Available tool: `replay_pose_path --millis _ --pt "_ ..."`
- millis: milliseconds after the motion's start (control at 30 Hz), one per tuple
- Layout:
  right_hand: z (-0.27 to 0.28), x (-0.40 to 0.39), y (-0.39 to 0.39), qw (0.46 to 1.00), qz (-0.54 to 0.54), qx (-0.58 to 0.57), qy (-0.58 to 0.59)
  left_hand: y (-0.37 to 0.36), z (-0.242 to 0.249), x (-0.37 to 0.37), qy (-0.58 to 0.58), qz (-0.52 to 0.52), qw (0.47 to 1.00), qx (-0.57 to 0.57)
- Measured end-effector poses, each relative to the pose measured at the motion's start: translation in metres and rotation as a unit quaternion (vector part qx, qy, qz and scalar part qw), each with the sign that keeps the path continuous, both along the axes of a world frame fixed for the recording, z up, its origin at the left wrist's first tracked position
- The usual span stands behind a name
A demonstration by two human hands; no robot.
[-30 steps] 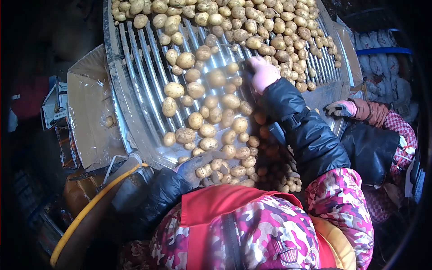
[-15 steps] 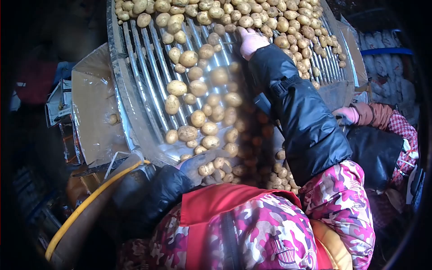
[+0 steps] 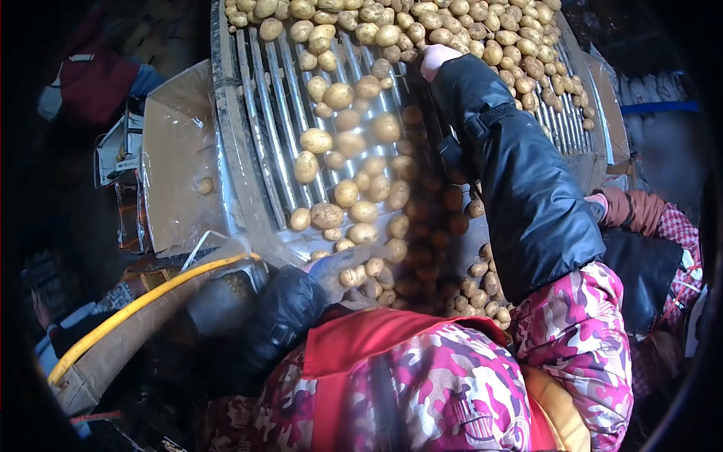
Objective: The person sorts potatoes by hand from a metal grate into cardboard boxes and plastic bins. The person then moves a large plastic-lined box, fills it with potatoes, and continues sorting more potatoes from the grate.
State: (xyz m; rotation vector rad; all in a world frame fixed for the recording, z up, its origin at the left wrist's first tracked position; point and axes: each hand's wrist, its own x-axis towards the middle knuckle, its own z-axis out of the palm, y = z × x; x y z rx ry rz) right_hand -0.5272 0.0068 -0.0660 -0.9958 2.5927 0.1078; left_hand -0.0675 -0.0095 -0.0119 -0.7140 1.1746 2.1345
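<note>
My right hand (image 3: 437,62), in a pink glove, reaches to the front edge of the potato pile (image 3: 482,34). Its fingers are mostly hidden among the potatoes, so their grip does not show. A dark padded sleeve (image 3: 520,188) covers that arm. My left hand (image 3: 337,270), in a greyish glove, is held low near my body. Its blurred fingers stretch out beside several potatoes (image 3: 364,233) at the lower end of the slatted metal chute (image 3: 275,113). Other loose potatoes (image 3: 316,140) lie spread over the slats between my hands.
A cardboard box (image 3: 177,151) with a potato inside stands left of the chute. A yellow hose-like band (image 3: 143,305) curves at lower left. Another person's sleeve (image 3: 636,211) and hand are at the right. More cardboard (image 3: 608,113) flanks the chute's right side.
The view has shifted, so the chute sits farther right and slightly higher. My right hand stays at the pile's edge, and my left hand stays beside the lower potatoes. The other person's hand has shifted slightly.
</note>
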Motion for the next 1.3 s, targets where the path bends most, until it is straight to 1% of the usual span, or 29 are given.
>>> replay_pose_path --millis 33,67,133,200,233,333,367,400,467,533,567,600,633,667,700,733,767,833,867,900,933,1000,1033,1100,1133,1167,1200,1233,1300 --pt "0.009 0.012 0.001 1.0 0.012 0.022 -0.005 0.002 -0.003 0.003 0.033 -0.029 0.997 -0.061" --pt "0.014 0.032 0.011 0.999 0.02 -0.025 0.034 0.002 -0.007 0.004 0.014 -0.001 1.0 -0.013" --pt "0.017 0.062 0.032 0.995 -0.019 -0.09 0.038 0.001 -0.016 0.006 -0.026 0.055 0.995 0.085" --pt "0.007 0.081 0.052 0.99 -0.022 -0.131 0.047 0.003 -0.026 0.009 -0.091 0.114 0.976 0.164" --pt "0.007 0.084 0.058 0.992 -0.026 -0.125 0.012 0.003 -0.03 0.009 -0.122 0.142 0.961 0.202" --pt "0.007 0.088 0.066 0.991 -0.022 -0.134 0.008 0.0 -0.032 0.009 -0.078 0.099 0.971 0.202" --pt "0.009 0.085 0.063 0.993 -0.01 -0.121 0.01 0.003 -0.034 0.009 -0.082 0.11 0.974 0.181" --pt "0.021 0.083 0.058 0.997 -0.025 -0.06 -0.037 0.007 -0.037 0.009 -0.086 0.121 0.976 0.159" --pt "0.018 0.083 0.064 0.998 0.031 -0.05 -0.02 0.009 -0.041 0.01 -0.1 0.14 0.976 0.135" --pt "-0.005 0.078 0.073 0.988 0.062 -0.14 0.023 0.011 -0.04 0.009 -0.118 0.156 0.971 0.135" --pt "-0.016 0.073 0.079 0.979 0.078 -0.185 0.045 0.01 -0.035 0.007 -0.111 0.145 0.972 0.148" --pt "-0.009 0.075 0.085 0.968 0.011 -0.239 -0.074 0.009 -0.033 0.007 -0.102 0.141 0.972 0.158" --pt "0.002 0.08 0.094 0.937 -0.056 -0.288 -0.192 0.008 -0.031 0.006 -0.093 0.137 0.972 0.168" --pt "0.012 0.086 0.104 0.885 -0.121 -0.331 -0.305 0.007 -0.03 0.005 -0.084 0.132 0.971 0.179" --pt "0.011 0.089 0.123 0.802 -0.126 -0.424 -0.401 0.007 -0.034 0.006 -0.068 0.134 0.969 0.194" --pt "0.043 0.113 0.142 0.674 -0.3 -0.405 -0.54 0.006 -0.04 0.008 -0.053 0.135 0.967 0.21" --pt "0.063 0.144 0.154 0.551 -0.367 -0.481 -0.574 0.005 -0.044 0.01 -0.039 0.136 0.964 0.227" --pt "0.05 0.171 0.179 0.397 -0.377 -0.559 -0.623 0.006 -0.03 0.006 -0.048 0.149 0.958 0.241" --pt "0.028 0.178 0.197 0.379 -0.328 -0.572 -0.65 0.006 -0.026 0.004 -0.055 0.152 0.955 0.248" --pt "0.03 0.188 0.195 0.405 -0.371 -0.561 -0.62 0.004 -0.03 0.001 -0.047 0.12 0.96 0.25" --pt "0.024 0.195 0.194 0.239 -0.354 -0.543 -0.723 0.009 -0.031 0.0 -0.041 0.133 0.96 0.243" --pt "0.062 0.217 0.178 0.351 -0.44 -0.547 -0.619 0.017 -0.022 -0.002 -0.03 0.162 0.962 0.22" --pt "0.047 0.221 0.175 0.391 -0.441 -0.556 -0.586 0.019 -0.023 -0.001 0.021 0.143 0.964 0.222" --pt "0.046 0.236 0.176 0.305 -0.378 -0.571 -0.662 0.026 -0.007 -0.013 0.02 0.155 0.953 0.259" --pt "0.063 0.247 0.17 0.263 -0.343 -0.574 -0.695 0.032 -0.002 -0.023 0.022 0.163 0.946 0.278" --pt "0.083 0.262 0.167 0.323 -0.384 -0.556 -0.662 0.039 -0.007 -0.031 -0.007 0.204 0.928 0.312" --pt "0.09 0.277 0.165 0.388 -0.365 -0.543 -0.649 0.045 -0.012 -0.035 0.041 0.187 0.944 0.267" --pt "0.099 0.287 0.165 0.484 -0.332 -0.515 -0.625 0.05 -0.019 -0.037 0.088 0.171 0.956 0.221" --pt "0.086 0.304 0.162 0.658 -0.215 -0.482 -0.537 0.045 -0.031 -0.044 0.003 0.214 0.924 0.318"
